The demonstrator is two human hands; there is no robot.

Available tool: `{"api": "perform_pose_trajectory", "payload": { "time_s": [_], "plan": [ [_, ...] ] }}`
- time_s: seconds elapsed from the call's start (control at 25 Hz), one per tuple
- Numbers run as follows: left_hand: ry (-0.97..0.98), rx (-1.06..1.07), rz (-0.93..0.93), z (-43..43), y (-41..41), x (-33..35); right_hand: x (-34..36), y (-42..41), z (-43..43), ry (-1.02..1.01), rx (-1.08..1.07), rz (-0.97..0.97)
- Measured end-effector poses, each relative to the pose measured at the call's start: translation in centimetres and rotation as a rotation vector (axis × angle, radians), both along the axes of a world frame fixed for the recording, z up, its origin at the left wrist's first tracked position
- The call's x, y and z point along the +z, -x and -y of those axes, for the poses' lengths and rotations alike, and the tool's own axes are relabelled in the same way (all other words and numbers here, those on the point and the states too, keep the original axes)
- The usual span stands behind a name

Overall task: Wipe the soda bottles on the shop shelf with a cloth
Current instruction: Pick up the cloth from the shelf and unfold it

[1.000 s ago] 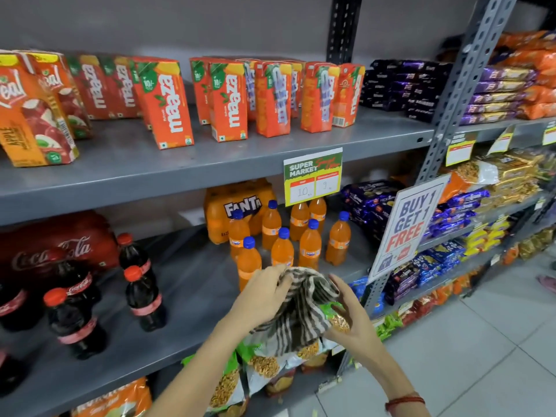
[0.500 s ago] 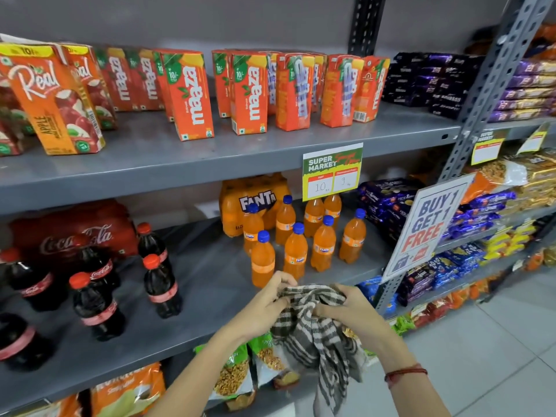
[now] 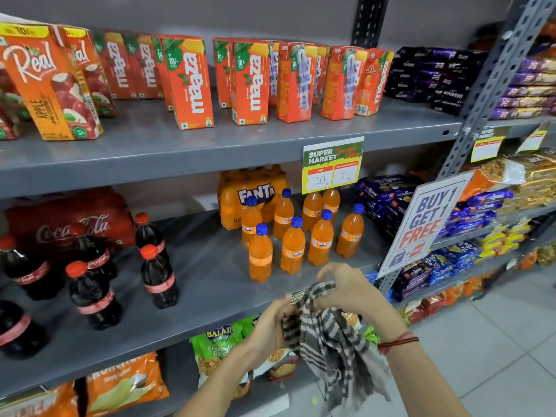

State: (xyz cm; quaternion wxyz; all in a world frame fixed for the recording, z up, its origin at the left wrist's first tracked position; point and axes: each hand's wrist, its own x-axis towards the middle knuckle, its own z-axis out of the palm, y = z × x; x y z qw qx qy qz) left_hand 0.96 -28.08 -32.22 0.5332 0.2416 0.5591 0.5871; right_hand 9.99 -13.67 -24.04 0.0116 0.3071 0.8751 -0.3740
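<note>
From my head camera, both my hands are bunched on the checked cloth (image 3: 328,335) in front of the middle shelf (image 3: 210,284). My left hand (image 3: 270,325) has its fingers curled into the cloth's upper left, and my right hand (image 3: 350,291) pinches the top fold. The rest of the cloth hangs down below my wrists, its long axis roughly vertical and its loose end pointing toward the floor.

On the shelf just beyond my hands stand the orange soda bottles (image 3: 293,246). I count eight loose ones, all upright with caps up: six show blue caps, while the price card (image 3: 332,164) hides the tops of the back two. A wrapped Fanta pack (image 3: 255,191) sits behind them. To the left, well apart, are the cola bottles (image 3: 158,275). I count seven there, upright with red caps, though some at the edge are cut off, and a wrapped cola pack (image 3: 69,224) stands behind. The cloth touches no bottle.
</note>
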Motion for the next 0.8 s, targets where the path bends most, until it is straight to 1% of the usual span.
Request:
{"api": "perform_pose_trajectory", "payload": {
  "time_s": [0.04,0.12,0.2,0.28,0.36,0.44,0.52,0.56,0.6,0.64,0.72,0.76,0.8],
  "plan": [
    [0.034,0.001,0.018,-0.5,-0.2,0.1,-0.4,0.0,0.2,-0.008,0.006,0.032],
    [0.091,0.038,-0.137,-1.0,0.0,0.0,-0.7,-0.4,0.1,0.074,0.028,0.08],
    [0.085,0.01,-0.278,-0.8,0.8,0.3,0.0,-1.2,-0.6,0.171,0.066,0.122],
    [0.084,-0.027,-0.328,-0.3,1.8,1.3,0.9,-2.0,-1.8,0.241,0.144,0.087],
    [0.04,-0.06,-0.386,0.0,2.7,2.7,1.5,-2.5,-2.5,0.307,0.233,0.014],
    [0.007,-0.117,-0.467,0.2,2.9,3.6,1.8,-2.5,-2.3,0.328,0.237,-0.072],
    [0.007,-0.188,-0.671,0.2,2.6,3.8,2.1,-2.1,-2.3,0.376,0.189,-0.185],
    [0.007,-0.188,-0.76,0.0,2.5,3.6,2.3,-1.9,-2.3,0.395,0.144,-0.243],
    [-0.017,-0.172,-0.793,-0.2,2.4,3.5,2.2,-1.7,-2.3,0.418,0.072,-0.303],
    [-0.067,-0.145,-0.757,-0.4,2.4,3.5,1.5,-1.7,-2.5,0.468,-0.027,-0.346],
    [-0.122,-0.103,-0.637,-0.7,2.7,4.0,-0.9,-2.2,-2.9,0.674,-0.224,-0.403],
    [-0.117,-0.107,-0.639,-0.9,3.1,4.5,-2.8,-2.6,-2.4,0.801,-0.216,-0.373],
    [-0.103,-0.126,-0.678,-1.0,3.7,4.8,-4.3,-3.1,-1.6,0.895,-0.18,-0.295]
  ]
}}
